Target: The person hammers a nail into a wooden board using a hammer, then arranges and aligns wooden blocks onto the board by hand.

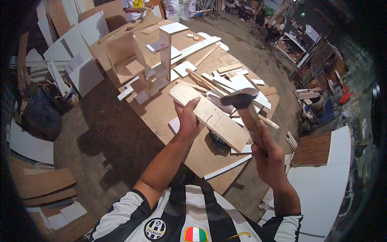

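My left hand [188, 119] grips a pale wooden board [219, 125] by its near edge, thumb on top, fingers hidden underneath. What looks like a thin bent nail [209, 118] stands out of the board's upper face. My right hand [268, 155] is wrapped round the wooden handle of a hammer [252, 123]. Its dark head, slightly blurred, is raised above the board's far right side. Beneath the board, a dark round object [219, 142] is partly hidden on the wooden worktable [155, 117].
Offcuts and white strips [238, 82] litter the table's right half. An open wooden box [127, 60] and an upright shelf piece [166, 52] stand farther back. A person [137, 9] is at the far end. White panels [82, 40] lean at left; another white panel [318, 197] lies at right.
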Demonstrator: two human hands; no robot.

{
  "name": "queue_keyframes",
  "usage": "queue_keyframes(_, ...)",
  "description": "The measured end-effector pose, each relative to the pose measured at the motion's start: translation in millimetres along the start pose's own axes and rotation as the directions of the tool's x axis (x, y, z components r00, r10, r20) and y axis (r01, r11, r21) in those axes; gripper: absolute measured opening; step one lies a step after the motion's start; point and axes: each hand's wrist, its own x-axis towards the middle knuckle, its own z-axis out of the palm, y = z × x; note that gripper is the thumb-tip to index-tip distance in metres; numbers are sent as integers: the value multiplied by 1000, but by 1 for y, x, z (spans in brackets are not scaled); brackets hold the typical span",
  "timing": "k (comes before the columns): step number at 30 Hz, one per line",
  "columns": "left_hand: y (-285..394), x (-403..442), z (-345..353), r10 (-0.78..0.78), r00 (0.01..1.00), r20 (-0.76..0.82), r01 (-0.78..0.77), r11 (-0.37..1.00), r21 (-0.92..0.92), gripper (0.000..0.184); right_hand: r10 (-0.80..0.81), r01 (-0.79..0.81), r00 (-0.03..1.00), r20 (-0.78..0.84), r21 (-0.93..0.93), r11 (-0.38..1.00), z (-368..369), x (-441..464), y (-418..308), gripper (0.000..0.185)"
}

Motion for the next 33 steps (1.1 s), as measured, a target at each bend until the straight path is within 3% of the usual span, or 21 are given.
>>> queue_keyframes(2,-2,3,-3,7,1000,-3,-7,1000,23,57,-23,23,997,-78,-4,1000,4,-2,1,66)
queue_keyframes(4,-3,3,-3,19,1000,16,-20,1000,19,57,-23,45,992,121,-178,983,13,-5,2,68)
queue_keyframes(8,-8,5,-5,18,1000,13,-19,999,48,57,15,-15,1000,-10,2,1000,16,-3,3,64)
queue_keyframes(12,3,-1,2,-36,999,11,36,999,-37,57,-47,39,987,-156,-52,998,17,-13,4,64)
queue_keyframes(14,5,1,-5,-66,984,163,64,998,14,58,-1,3,1000,19,-72,997,32,-13,12,65)
queue_keyframes(16,-4,5,-6,-37,990,135,34,999,21,58,75,-58,993,94,-171,984,23,-8,7,66)
queue_keyframes(18,-10,6,-9,-17,996,85,14,999,30,58,37,-37,998,-53,2,999,20,-14,3,67)
queue_keyframes(19,-12,9,-9,18,998,56,-20,999,30,59,-116,126,973,-199,40,991,26,-18,13,67)
queue_keyframes(20,-14,10,-10,51,998,29,-52,998,33,60,-113,123,974,-196,40,992,26,-19,10,67)
queue_keyframes(22,-10,7,-7,41,999,17,-42,999,32,61,37,-37,999,-1,-93,995,27,-19,-3,65)
queue_keyframes(23,-8,7,-6,39,999,13,-40,999,30,62,217,-196,961,169,-135,971,28,-16,-2,64)
queue_keyframes(26,-2,10,-9,25,999,47,-24,999,-26,65,124,-123,990,64,-16,992,22,-18,7,63)
queue_keyframes(27,-2,10,-7,20,999,-31,-19,999,27,65,48,-48,998,-36,-15,999,17,-16,-1,62)
queue_keyframes(30,1,4,-2,29,999,-17,-29,999,37,65,-33,35,995,-99,14,999,1,-8,-10,59)
queue_keyframes(32,-1,3,-5,24,1000,6,-24,999,40,64,-25,24,999,-20,-49,999,-15,8,-19,58)
queue_keyframes(33,-3,3,-5,23,999,32,-24,999,37,63,66,-65,993,96,-13,998,-20,17,-21,58)
